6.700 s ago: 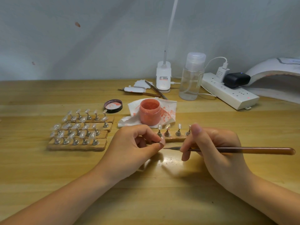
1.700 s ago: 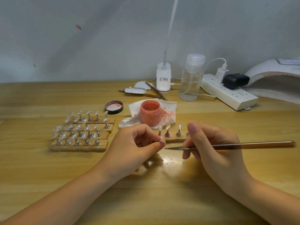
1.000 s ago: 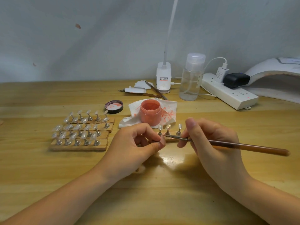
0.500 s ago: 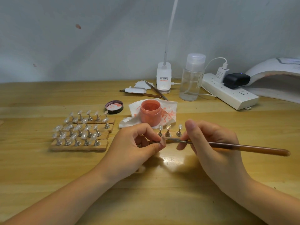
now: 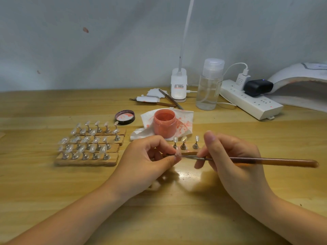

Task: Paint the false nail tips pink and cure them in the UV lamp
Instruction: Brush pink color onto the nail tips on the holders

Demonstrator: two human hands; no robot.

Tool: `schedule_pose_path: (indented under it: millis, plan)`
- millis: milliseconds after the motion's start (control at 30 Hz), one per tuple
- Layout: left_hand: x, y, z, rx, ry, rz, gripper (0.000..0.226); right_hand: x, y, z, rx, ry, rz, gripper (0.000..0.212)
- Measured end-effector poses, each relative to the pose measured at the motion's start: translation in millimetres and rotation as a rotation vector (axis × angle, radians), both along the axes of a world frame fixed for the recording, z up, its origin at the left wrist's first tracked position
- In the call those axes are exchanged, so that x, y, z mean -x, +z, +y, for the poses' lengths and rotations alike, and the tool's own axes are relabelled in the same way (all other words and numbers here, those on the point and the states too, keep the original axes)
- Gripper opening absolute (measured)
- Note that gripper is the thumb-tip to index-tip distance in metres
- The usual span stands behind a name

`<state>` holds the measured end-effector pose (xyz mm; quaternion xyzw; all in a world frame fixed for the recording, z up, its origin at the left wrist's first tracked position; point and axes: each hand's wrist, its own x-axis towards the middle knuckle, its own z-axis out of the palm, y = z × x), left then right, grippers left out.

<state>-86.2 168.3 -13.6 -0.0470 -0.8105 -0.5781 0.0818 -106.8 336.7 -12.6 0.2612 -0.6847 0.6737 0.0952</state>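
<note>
1. Right now the painting step is in hand: the left hand (image 5: 146, 160) pinches 1 false nail tip (image 5: 177, 155) between thumb and curled fingers (image 5: 160, 141), just above the counter (image 5: 53, 200).
2. Meanwhile the right hand (image 5: 233, 160) holds a brush (image 5: 261, 160) in a pen-like grip, fingers wrapped round its shaft, with the bristle end touching the held tip.
3. Behind the hands stands a wooden strip (image 5: 190, 153) with 3 metal stands in view; whether their tips carry any pink is too small to tell.
4. To the left, 4 wooden strips (image 5: 88, 160) carry rows of clear tips, which look unpainted, so by my judgement the task is at an early stage.
5. Just behind the left hand sits the open pink jar (image 5: 164, 123) on a stained tissue (image 5: 185, 117), with its lid (image 5: 124, 117) beside it.
6. At the far right edge lies the UV lamp (image 5: 300, 85), well apart from the hands.
7. Next, I judge, the stroke needs a light, even pull along the tip, keeping the pinching fingers off the wet colour.
8. After that the tip would likely go back on a free stand, and the brush would reload from the jar.
</note>
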Motion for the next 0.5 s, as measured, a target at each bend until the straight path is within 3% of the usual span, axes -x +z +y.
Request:
schedule_pose_path:
  millis: [500]
  plan:
    - [0.5,-1.2,-0.5,-0.019,0.019,-0.017,0.014,-0.6,2.2,0.7,0.028,0.028,-0.036,0.042]
